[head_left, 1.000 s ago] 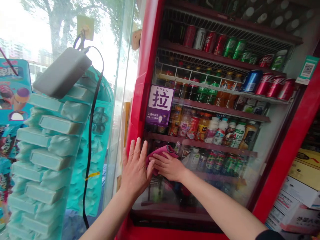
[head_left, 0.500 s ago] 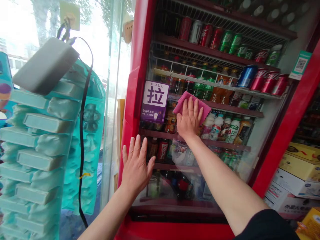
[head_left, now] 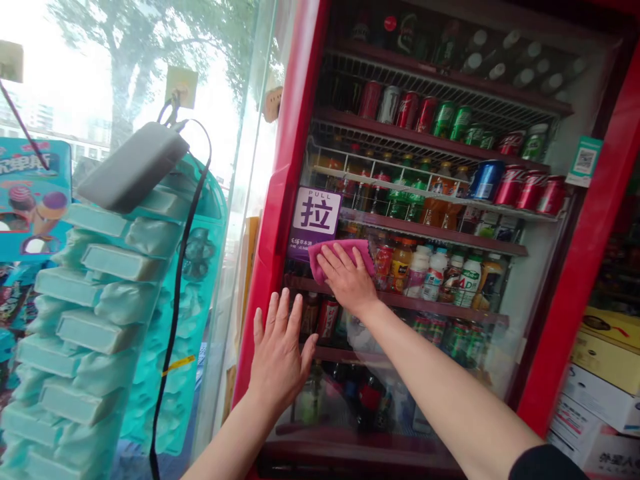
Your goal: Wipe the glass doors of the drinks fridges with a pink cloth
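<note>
A pink cloth (head_left: 318, 272) lies against the glass door of a red drinks fridge (head_left: 293, 133). My right hand (head_left: 347, 277) presses it flat there, fingers stretched over it. The cloth overlaps the lower right corner of a purple and white "PULL" sticker (head_left: 316, 212). Lower and to the left, my left hand (head_left: 280, 353) is spread open with no object in it, near the door's left frame. Whether its palm touches the glass I cannot tell. Behind the glass stand shelves of cans and bottles, among them a blue can (head_left: 486, 180).
At the left, a grey box-shaped device (head_left: 134, 167) with a black cable (head_left: 175, 320) hangs before turquoise moulded plastic panels (head_left: 100, 293). A green QR-code tag (head_left: 585, 161) is on the fridge's right side. Stacked cartons (head_left: 603, 387) stand at the lower right.
My right hand has slid the pink cloth left and down across the glass, onto the sticker's lower corner. My left hand stays spread by the frame. The view has shifted slightly.
</note>
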Action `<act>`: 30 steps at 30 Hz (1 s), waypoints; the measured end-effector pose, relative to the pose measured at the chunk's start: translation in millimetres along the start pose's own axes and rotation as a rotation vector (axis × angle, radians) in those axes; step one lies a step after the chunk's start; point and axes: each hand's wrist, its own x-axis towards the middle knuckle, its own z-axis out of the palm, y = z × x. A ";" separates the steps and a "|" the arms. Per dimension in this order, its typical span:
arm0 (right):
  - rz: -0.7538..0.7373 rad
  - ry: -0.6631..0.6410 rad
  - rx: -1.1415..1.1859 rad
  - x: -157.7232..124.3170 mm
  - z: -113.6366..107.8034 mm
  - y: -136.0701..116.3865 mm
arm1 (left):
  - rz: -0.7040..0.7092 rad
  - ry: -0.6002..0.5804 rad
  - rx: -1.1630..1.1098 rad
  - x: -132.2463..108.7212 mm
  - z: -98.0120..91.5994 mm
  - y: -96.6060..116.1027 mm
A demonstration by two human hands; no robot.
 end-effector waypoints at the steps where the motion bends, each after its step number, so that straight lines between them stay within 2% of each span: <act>1: 0.043 0.005 0.021 22.0 -5.3 3.0 | -0.002 0.006 0.002 0.9 -1.7 -0.1; 5: 0.265 0.115 0.103 105.7 -23.3 10.2 | -0.005 0.034 0.002 4.4 -11.7 -5.0; 7: 0.292 0.160 0.142 135.0 -26.8 7.7 | -0.003 0.042 0.001 5.2 -16.4 -10.3; 9: 0.257 0.165 0.172 152.6 -26.3 1.3 | -0.004 0.041 0.006 5.3 -19.5 -16.1; 12: 0.256 0.163 0.185 160.7 -21.1 -12.6 | -0.010 0.028 0.018 5.1 -20.8 -22.4; 18: 0.264 0.153 0.193 152.6 -7.2 -40.1 | -0.030 0.027 -0.007 2.8 -20.7 -25.1; 22: 0.212 0.132 0.189 146.5 -4.2 -36.8 | -0.050 0.024 -0.015 -2.6 -23.6 -29.4; 24: 0.205 0.165 0.222 146.1 -5.2 -30.4 | -0.048 0.016 -0.012 -4.8 -24.7 -32.6; 27: 0.299 0.250 0.281 151.4 -5.5 -27.9 | -0.046 0.011 -0.004 -5.3 -25.1 -35.6; 30: 0.370 0.303 0.324 159.5 -1.1 -37.1 | -0.044 0.012 -0.008 -3.4 -24.8 -35.9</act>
